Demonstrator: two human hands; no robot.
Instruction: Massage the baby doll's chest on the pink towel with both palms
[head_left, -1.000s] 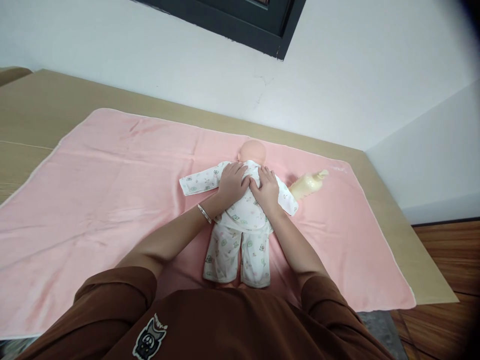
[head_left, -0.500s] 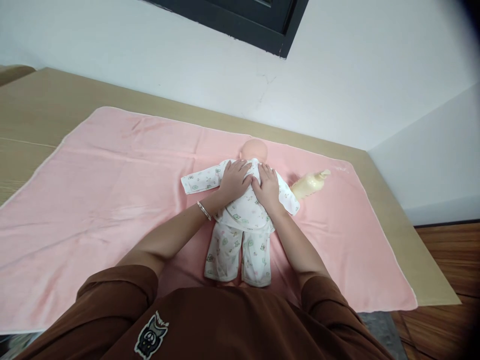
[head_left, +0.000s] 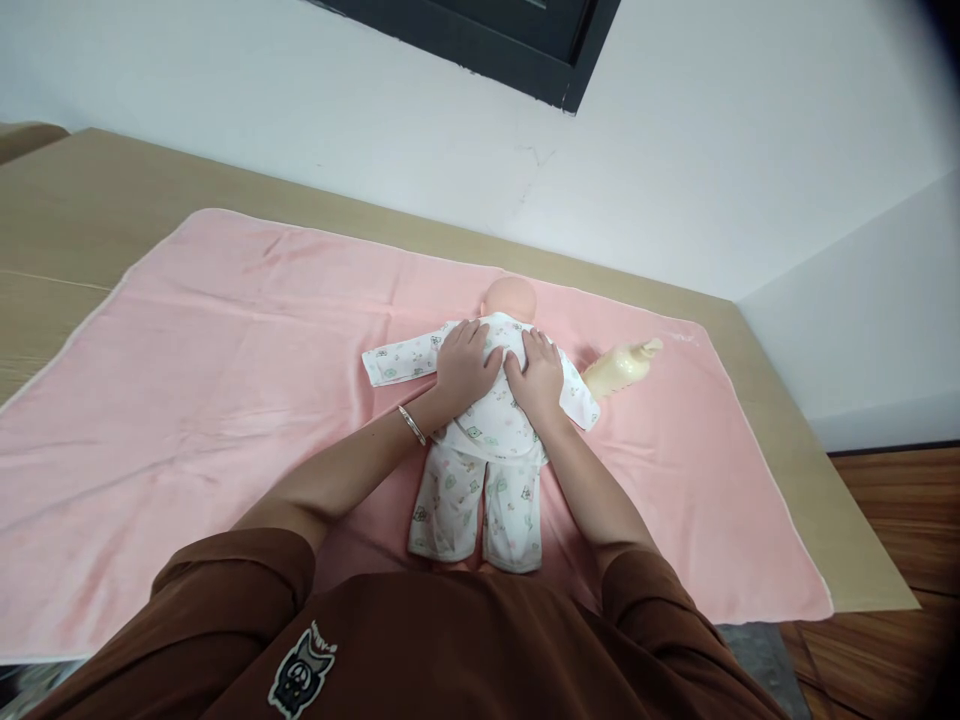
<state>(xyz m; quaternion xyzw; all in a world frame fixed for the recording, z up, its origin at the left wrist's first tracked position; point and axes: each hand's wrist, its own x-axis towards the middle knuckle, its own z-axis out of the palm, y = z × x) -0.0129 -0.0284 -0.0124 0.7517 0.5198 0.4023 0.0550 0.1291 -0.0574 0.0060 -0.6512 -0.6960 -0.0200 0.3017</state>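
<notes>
A baby doll (head_left: 491, 415) in a white patterned top and trousers lies face down, its bald head away from me and its sleeves spread out sideways. My left hand (head_left: 466, 365) rests flat on the left of its upper back, thumb pointing inward. On the right of the upper back lies my right hand (head_left: 538, 375), also flat with fingers stretched. Both thumbs come near each other at the middle of the back. Neither hand grips anything. Under the doll is a pink blanket (head_left: 247, 400).
A pale yellow bottle (head_left: 621, 368) lies on the blanket beside the doll's right-hand sleeve. The blanket covers much of a wooden table (head_left: 810, 480). Behind the table rises a white wall (head_left: 420, 140) with a dark frame (head_left: 517, 50). Wooden flooring (head_left: 900, 510) shows at the right.
My hands have slid slightly apart across the doll's upper back, the left one outward to the left and the right one a little to the right. Doll and bottle stay in place.
</notes>
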